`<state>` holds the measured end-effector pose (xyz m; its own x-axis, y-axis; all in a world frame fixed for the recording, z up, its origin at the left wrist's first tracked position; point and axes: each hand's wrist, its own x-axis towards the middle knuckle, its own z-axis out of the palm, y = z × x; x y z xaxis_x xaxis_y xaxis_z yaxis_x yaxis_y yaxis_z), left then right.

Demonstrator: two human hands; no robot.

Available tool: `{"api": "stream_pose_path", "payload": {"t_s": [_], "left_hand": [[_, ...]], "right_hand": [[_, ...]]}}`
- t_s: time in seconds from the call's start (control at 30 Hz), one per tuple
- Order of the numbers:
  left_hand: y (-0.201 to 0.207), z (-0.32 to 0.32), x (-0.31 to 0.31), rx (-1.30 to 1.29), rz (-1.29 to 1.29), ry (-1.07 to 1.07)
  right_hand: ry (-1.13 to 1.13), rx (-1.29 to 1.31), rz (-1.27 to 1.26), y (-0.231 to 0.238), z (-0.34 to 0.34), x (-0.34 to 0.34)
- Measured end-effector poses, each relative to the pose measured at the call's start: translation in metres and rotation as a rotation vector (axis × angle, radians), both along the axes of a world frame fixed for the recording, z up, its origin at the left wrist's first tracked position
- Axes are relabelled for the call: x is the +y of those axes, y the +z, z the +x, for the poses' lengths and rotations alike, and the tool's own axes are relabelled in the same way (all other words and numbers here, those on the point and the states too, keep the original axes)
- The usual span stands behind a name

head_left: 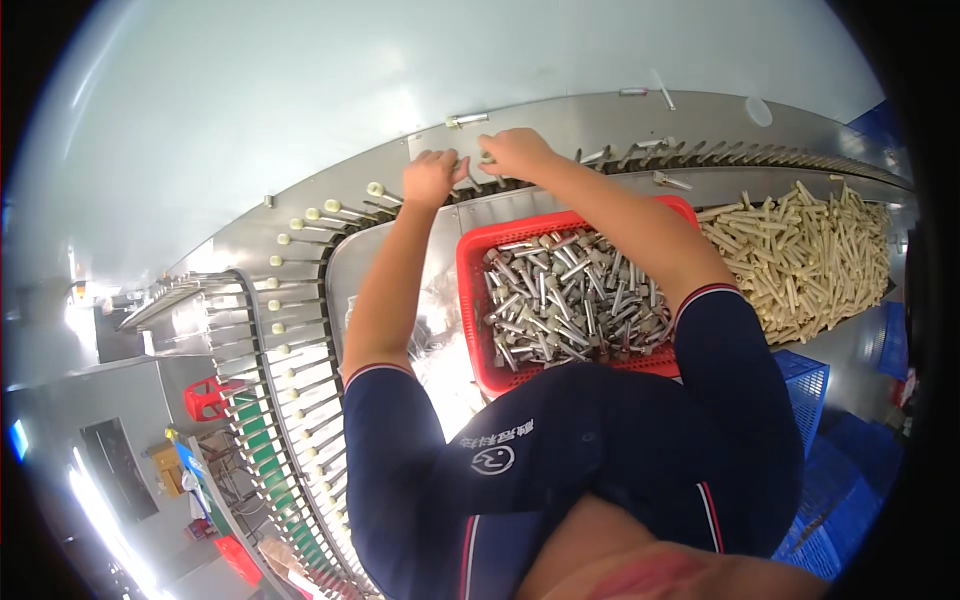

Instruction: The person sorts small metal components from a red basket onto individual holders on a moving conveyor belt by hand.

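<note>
Both my arms reach forward to a curved chain conveyor (322,262) lined with metal pegs. My left hand (430,178) is closed at one of the pegs, fingers pinched; what they hold is hidden. Just right of it, my right hand (514,156) is closed at the neighbouring pegs, with a small pale-capped piece (487,157) showing at its fingertips. To the left, a row of pegs carries pale knob-like caps (284,239). Below my right forearm sits a red plastic basket (468,300), full of short silvery tubes with dull caps (570,295).
A large heap of beige sticks (800,260) lies right of the basket. Loose tubes rest along the metal ledge, one silvery tube (467,120) beyond my hands. Blue crates (805,385) stand at lower right. A red stool (205,399) is at far left.
</note>
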<state>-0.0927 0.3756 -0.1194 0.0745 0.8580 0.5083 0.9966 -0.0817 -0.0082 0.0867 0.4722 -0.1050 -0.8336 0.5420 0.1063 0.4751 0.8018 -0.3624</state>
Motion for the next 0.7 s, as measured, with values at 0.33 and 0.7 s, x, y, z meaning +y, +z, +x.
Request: {"api": "stream_pose_path", "payload": {"t_s": [0.33,0.7], "left_hand": [[0.148,0.06,-0.045,-0.5,-0.035,-0.15],[-0.03,0.035,-0.056,-0.24,-0.276,-0.057]], "right_hand": [[-0.1,0.381,-0.256,0.064,0.125,-0.01],[0.137,0.246,-0.266,-0.042,0.129,-0.011]]}}
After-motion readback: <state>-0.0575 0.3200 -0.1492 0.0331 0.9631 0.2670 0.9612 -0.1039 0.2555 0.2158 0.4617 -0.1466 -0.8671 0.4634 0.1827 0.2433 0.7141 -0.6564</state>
